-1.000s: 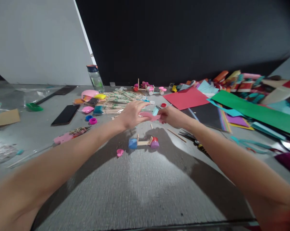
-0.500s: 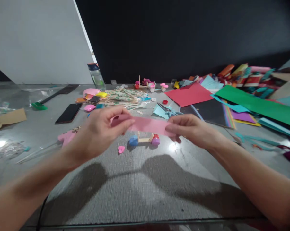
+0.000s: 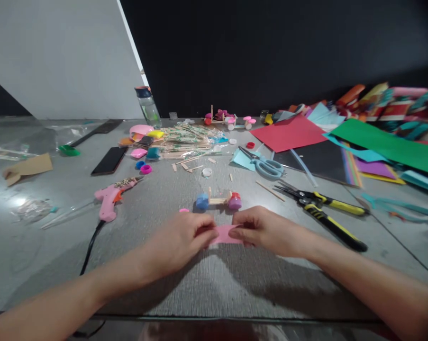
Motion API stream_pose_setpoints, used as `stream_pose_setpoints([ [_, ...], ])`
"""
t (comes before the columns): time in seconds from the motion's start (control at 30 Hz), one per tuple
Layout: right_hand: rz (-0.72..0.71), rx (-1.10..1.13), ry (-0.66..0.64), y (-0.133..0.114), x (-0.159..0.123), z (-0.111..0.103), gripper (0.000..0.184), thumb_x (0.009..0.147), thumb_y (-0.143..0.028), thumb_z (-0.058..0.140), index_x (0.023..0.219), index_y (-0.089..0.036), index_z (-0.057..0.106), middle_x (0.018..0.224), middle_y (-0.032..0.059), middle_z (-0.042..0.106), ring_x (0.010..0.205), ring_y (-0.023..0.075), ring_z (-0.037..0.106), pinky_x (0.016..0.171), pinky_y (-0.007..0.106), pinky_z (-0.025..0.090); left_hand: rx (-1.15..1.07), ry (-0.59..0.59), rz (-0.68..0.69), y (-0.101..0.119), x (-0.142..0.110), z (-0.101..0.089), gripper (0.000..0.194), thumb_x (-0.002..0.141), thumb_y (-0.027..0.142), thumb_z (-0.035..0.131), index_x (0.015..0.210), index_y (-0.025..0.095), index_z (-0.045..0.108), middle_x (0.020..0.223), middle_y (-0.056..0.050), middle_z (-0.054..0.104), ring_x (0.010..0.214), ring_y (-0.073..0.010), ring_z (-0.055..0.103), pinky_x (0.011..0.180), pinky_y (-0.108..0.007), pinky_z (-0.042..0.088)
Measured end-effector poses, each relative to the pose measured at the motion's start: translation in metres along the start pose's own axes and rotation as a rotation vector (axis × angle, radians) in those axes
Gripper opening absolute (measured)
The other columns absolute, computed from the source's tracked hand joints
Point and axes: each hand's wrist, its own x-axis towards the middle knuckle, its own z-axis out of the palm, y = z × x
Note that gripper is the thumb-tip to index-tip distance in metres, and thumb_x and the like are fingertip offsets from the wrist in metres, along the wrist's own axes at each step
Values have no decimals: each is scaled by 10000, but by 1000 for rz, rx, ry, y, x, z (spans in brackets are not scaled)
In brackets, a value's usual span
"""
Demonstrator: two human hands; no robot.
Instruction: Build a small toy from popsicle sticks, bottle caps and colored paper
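Note:
A strip of pink paper (image 3: 225,234) is stretched between my two hands, low over the grey table. My left hand (image 3: 187,232) pinches its left end between thumb and fingers. At the other end, my right hand (image 3: 261,229) grips it the same way. Just beyond my fingers stands a small wooden-stick car (image 3: 218,201) with bottle-cap wheels, blue on the left, red and purple on the right. Part of a small pink piece (image 3: 184,210) shows behind my left hand.
To the left lie a pink glue gun (image 3: 109,201) with its cord and a black phone (image 3: 109,161). Yellow-black pliers (image 3: 318,199) and blue scissors (image 3: 267,166) lie on the right. Behind are bagged sticks (image 3: 185,139), a water bottle (image 3: 148,106) and red paper (image 3: 288,133).
Both hands have come down and nearer to me with the pink paper strip. They are closer together, so less of the strip shows. The glue gun and pliers are now uncovered.

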Motion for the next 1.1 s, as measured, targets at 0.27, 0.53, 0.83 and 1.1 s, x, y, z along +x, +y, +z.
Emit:
stream_pose_setpoints([
  [0.27,43,116,50,15,10,-5,321,976,-274,554,665,-196,566,585,-24,578,486,96,463,482,240,339,-84,34,-57,-11,12,-7,293,953,316,558,729,167,675,579,12,565,515,-121,457,476,-265,278],
  [0.53,6,129,94,14,6,-3,275,936,-273,604,675,-197,565,581,-40,545,536,103,450,523,249,320,-220,-60,-91,-15,15,-1,307,971,337,549,722,172,621,593,14,559,521,-114,460,474,-261,315],
  [0.83,14,205,76,17,7,4,268,943,-280,595,690,-200,556,544,-37,570,495,101,506,498,236,348,-238,-59,-125,-12,13,-4,317,976,346,538,722,169,604,582,33,502,508,-102,414,472,-257,290],
  [1.1,-14,243,111,17,6,5,225,935,-294,590,732,-200,560,591,-38,573,508,100,525,504,244,366,-391,-88,-148,-15,8,3,247,989,310,509,851,161,649,711,-16,664,564,-118,576,530,-253,413],
])
